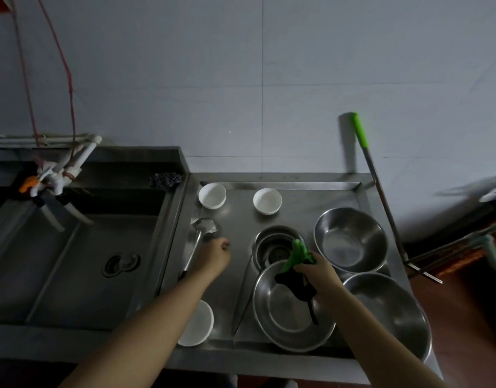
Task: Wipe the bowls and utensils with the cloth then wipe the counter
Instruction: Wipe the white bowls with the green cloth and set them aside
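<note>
Steel surface (232, 264) beside a deep sink (81, 247) holds everything. Three big metal bowls look empty: one near the front right (389, 309), one behind it (350, 239), one in the middle (288, 312). They look light, hard and slippery, so hold the rim. Three small white bowls (212, 195) could break. The right hand (316, 273) squeezes the soft green and black cloth (295, 264) over the middle bowl. The left hand (214, 256), fingers curled and holding nothing, hangs by the ladle (202, 231).
</note>
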A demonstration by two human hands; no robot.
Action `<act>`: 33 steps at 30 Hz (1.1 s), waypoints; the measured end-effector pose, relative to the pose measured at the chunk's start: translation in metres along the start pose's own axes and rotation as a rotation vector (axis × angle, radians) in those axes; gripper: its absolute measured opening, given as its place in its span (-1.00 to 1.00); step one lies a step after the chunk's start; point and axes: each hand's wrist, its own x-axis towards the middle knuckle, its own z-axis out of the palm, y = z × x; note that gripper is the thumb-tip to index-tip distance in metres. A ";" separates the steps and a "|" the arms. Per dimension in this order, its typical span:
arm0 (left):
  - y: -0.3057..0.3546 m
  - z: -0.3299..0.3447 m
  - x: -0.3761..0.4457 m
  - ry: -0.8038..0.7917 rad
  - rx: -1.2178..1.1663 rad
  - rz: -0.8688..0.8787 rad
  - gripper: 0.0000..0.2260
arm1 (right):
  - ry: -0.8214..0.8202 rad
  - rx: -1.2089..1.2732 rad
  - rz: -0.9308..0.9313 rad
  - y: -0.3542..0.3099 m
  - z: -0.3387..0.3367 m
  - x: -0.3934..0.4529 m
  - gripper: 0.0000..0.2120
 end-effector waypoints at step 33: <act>0.078 0.089 0.205 -0.332 -0.962 -0.433 -0.61 | 0.278 0.659 0.225 0.009 0.000 0.025 -0.66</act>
